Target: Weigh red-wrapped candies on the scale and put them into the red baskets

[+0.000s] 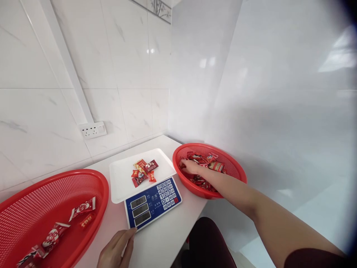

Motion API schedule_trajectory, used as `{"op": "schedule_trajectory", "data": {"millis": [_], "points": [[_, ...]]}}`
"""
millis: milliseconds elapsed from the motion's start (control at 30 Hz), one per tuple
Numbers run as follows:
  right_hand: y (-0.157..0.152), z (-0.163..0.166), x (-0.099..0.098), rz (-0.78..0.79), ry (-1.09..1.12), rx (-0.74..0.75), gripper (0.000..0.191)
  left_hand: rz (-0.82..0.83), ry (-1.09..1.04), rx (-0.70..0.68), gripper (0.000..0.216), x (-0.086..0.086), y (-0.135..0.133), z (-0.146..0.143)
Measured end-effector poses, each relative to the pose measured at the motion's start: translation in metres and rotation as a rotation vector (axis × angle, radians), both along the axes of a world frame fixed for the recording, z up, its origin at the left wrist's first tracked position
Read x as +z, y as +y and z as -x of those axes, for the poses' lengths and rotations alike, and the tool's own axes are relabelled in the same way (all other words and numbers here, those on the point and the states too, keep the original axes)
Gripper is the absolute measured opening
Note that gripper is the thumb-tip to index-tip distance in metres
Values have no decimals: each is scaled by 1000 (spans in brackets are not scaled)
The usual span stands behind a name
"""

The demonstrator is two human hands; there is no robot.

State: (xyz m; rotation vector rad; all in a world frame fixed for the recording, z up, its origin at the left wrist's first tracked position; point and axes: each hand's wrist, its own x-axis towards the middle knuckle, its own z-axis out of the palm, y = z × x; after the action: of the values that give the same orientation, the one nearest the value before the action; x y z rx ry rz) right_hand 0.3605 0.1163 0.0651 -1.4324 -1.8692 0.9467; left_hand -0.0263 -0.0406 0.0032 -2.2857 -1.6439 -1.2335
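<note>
My right hand (190,166) reaches into a red basket (235,163) at the right and its fingers are closed among several red-wrapped candies (214,163). A blue-and-white weighing scale (152,201) stands in the middle, with several candies (143,171) on its white tray (119,182). My left hand (115,249) rests on the table at the scale's front left corner, fingers extended, touching its edge and holding nothing.
A second red basket (16,208) at the left holds several wrapped candies (82,208). A wall socket (92,130) sits on the tiled wall behind. The white table ends just right of the scale, with a dark seat (206,238) below.
</note>
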Motion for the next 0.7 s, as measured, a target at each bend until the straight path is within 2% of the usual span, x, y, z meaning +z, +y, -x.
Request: {"op": "schedule_trajectory", "data": {"millis": [167, 300, 500, 600, 700], "points": [[64, 48, 31, 105, 123, -27, 28, -36, -27, -1, 18, 0, -1, 0], [104, 61, 45, 206, 190, -1, 32, -18, -33, -4, 19, 0, -1, -1], [113, 72, 44, 222, 275, 49, 36, -10, -57, 24, 20, 4, -3, -4], [109, 97, 47, 227, 322, 140, 31, 59, -64, 30, 20, 4, -5, -6], [100, 136, 51, 153, 281, 271, 28, 111, -67, 36, 22, 5, -7, -7]]}}
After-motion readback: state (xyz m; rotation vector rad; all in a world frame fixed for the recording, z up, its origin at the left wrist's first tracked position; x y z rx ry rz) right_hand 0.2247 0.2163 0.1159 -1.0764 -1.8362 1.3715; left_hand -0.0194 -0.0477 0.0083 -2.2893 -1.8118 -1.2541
